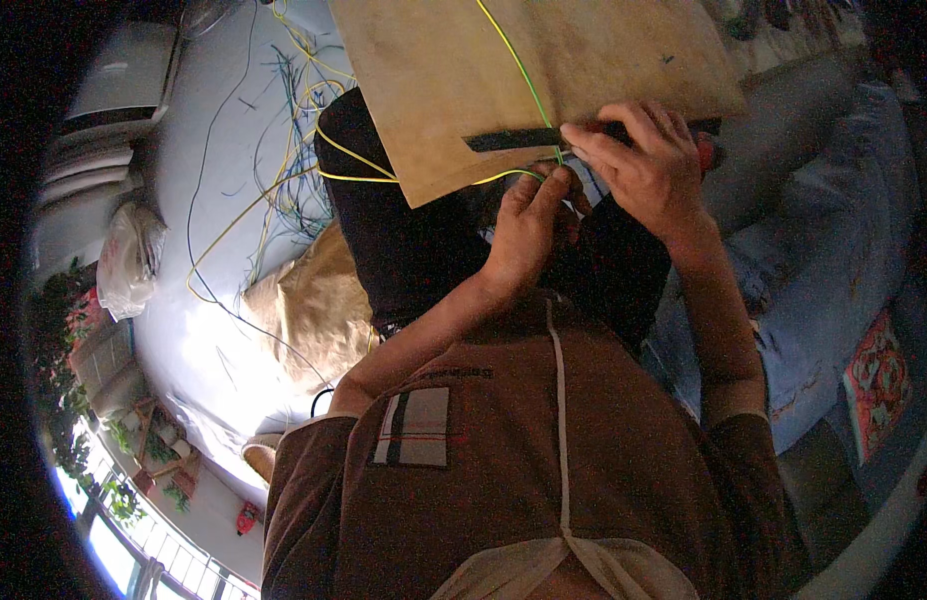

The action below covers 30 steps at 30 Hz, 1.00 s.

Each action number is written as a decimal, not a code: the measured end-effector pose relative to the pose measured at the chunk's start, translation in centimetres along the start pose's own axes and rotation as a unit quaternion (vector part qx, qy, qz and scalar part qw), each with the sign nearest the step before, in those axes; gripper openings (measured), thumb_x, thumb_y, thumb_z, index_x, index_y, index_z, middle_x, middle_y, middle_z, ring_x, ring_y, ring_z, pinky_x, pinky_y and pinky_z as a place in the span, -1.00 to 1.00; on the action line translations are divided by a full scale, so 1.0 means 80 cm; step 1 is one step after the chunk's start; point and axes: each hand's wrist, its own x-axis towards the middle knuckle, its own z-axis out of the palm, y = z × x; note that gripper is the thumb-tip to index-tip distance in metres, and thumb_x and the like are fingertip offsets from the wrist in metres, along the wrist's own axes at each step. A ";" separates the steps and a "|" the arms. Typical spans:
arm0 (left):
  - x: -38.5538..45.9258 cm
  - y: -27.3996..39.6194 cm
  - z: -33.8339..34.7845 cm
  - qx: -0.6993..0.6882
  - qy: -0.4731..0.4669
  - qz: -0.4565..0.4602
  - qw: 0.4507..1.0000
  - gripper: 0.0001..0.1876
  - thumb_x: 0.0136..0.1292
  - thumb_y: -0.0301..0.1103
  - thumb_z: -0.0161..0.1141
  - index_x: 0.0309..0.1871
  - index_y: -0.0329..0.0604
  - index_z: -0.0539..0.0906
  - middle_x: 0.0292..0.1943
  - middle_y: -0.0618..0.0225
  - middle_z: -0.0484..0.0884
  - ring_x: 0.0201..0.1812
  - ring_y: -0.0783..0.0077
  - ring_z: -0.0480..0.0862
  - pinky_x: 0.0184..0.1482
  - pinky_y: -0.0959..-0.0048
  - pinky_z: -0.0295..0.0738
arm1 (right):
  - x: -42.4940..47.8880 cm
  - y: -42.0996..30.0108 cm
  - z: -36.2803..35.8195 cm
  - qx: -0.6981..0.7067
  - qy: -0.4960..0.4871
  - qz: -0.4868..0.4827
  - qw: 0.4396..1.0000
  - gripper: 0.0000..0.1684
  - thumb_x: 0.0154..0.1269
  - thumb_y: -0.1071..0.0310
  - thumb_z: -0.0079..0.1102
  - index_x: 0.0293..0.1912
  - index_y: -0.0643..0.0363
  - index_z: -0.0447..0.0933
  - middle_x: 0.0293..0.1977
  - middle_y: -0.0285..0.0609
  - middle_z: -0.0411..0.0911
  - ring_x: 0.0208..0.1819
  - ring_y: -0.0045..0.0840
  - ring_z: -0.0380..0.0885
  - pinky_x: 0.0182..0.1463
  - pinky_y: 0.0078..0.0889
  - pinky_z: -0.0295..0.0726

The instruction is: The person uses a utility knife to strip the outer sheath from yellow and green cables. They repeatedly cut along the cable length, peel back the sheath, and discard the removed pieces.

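A yellow-and-green insulated wire runs down over a brown board that lies across my lap. My left hand pinches the wire just below the board's near edge. From those fingers another yellow length leads off to the left. My right hand grips a dark flat, blade-like strip lying along that edge, its thumb and fingertip close to where the wire crosses. Behind the right hand shows a red piece; whether it belongs to the strip cannot be told.
Tangled yellow wires and dark green scraps litter the pale floor at left. A crumpled tan sheet lies beside my dark-trousered leg. Farther left are a plastic bag and plants. Blue fabric spreads at right.
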 end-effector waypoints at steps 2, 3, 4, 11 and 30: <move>0.005 -0.002 -0.008 0.023 -0.038 0.002 0.999 -0.71 0.32 -0.15 -0.12 -0.37 -0.17 0.43 -0.62 0.36 0.48 -0.69 0.56 0.36 -0.67 0.59 0.25 | 0.002 0.001 0.000 -0.005 -0.002 0.002 1.000 -0.71 -0.03 0.30 0.20 -0.21 -0.13 0.58 -0.35 -0.35 0.40 -0.30 -0.41 0.42 -0.24 -0.34 0.39; 0.006 -0.003 -0.010 0.035 -0.057 0.002 0.998 -0.70 0.33 -0.14 -0.13 -0.38 -0.17 0.43 -0.63 0.37 0.47 -0.69 0.57 0.36 -0.67 0.60 0.25 | 0.003 0.001 0.000 -0.005 0.001 0.003 1.000 -0.72 -0.03 0.29 0.20 -0.22 -0.13 0.58 -0.35 -0.35 0.40 -0.31 -0.42 0.42 -0.24 -0.34 0.38; 0.008 -0.003 -0.010 0.032 -0.056 0.002 0.998 -0.69 0.33 -0.13 -0.14 -0.40 -0.17 0.43 -0.63 0.37 0.47 -0.69 0.57 0.36 -0.67 0.60 0.25 | 0.003 0.001 0.001 -0.004 0.003 0.004 1.000 -0.74 -0.03 0.28 0.20 -0.23 -0.13 0.59 -0.36 -0.36 0.40 -0.31 -0.43 0.42 -0.25 -0.34 0.37; 0.009 0.004 -0.005 0.043 -0.024 -0.024 0.998 -0.62 0.34 -0.11 -0.18 -0.49 -0.17 0.41 -0.68 0.34 0.45 -0.74 0.56 0.35 -0.70 0.57 0.22 | 0.011 0.005 -0.004 0.015 -0.005 -0.009 1.000 -0.77 -0.07 0.30 0.23 -0.30 -0.09 0.60 -0.40 -0.39 0.41 -0.32 -0.47 0.42 -0.25 -0.37 0.38; 0.013 0.007 -0.004 0.039 -0.038 -0.071 0.996 -0.54 0.36 -0.10 -0.26 -0.56 -0.20 0.42 -0.70 0.29 0.48 -0.73 0.50 0.42 -0.67 0.54 0.30 | 0.014 0.004 -0.005 0.025 -0.036 0.017 0.999 -0.79 -0.05 0.27 0.21 -0.29 -0.08 0.59 -0.41 -0.39 0.41 -0.30 -0.45 0.42 -0.23 -0.35 0.39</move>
